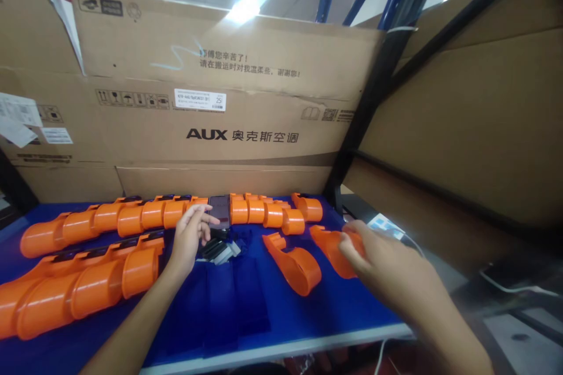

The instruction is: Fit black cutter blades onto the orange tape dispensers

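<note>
My right hand [372, 249] is closed on an orange plastic cup-shaped part [332, 249] with a short arm, at the right side of the blue tabletop [281, 319]. A similar orange part [299, 269] lies just left of it. My left hand [193, 228], fingers loosely apart and apparently holding nothing, hovers by a dark phone-like rectangle [220, 212]. Small black and silvery strips [222, 249] lie in a pile below that hand. Dark blue translucent sheets [220, 304] are spread in front of the pile.
Rows of orange parts [97, 290] line the table's left side, and another row [264, 214] stands at the back. A large cardboard panel [229, 152] rises behind. A dark metal post [360, 123] and a white cable [519, 288] are at the right.
</note>
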A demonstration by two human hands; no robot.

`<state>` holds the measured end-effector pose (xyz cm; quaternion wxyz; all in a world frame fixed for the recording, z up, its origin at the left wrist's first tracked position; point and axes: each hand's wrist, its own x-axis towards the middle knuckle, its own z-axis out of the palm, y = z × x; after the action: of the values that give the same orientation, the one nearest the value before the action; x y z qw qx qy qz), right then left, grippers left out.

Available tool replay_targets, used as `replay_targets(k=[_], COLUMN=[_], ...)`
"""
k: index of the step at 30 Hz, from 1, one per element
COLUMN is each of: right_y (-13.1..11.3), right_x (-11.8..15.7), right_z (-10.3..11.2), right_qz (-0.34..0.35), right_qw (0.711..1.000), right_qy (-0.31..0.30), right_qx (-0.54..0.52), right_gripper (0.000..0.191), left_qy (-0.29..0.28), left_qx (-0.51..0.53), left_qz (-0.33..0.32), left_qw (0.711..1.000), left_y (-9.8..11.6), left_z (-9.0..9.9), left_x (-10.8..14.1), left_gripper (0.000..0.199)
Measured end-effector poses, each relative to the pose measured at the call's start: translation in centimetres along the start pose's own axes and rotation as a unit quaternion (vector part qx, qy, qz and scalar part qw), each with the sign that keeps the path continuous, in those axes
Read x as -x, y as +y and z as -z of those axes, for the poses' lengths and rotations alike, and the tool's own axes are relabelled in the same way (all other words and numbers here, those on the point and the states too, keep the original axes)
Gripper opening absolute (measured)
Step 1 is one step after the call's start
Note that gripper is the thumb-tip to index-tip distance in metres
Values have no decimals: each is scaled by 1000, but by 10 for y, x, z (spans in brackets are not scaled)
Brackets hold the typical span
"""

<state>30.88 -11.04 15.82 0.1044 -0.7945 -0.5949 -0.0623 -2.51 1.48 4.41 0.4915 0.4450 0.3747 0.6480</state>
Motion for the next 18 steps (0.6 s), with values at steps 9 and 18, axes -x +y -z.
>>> replay_targets(k=[9,18], right_y=[9,-6], right_x=[-3,-72], right_z=[-38,-24], right_qz=[69,43], right_qw=[990,998], right_qy=[-121,-23], right_qx=[-34,-41], right_gripper=[29,50], left_qy=[12,7], left_qx=[-20,-14], left_qz=[-4,-5], left_qw=[1000,1000], left_y=[0,-3], left_z=[-2,-1], left_x=[-1,-4], left_gripper=[39,40])
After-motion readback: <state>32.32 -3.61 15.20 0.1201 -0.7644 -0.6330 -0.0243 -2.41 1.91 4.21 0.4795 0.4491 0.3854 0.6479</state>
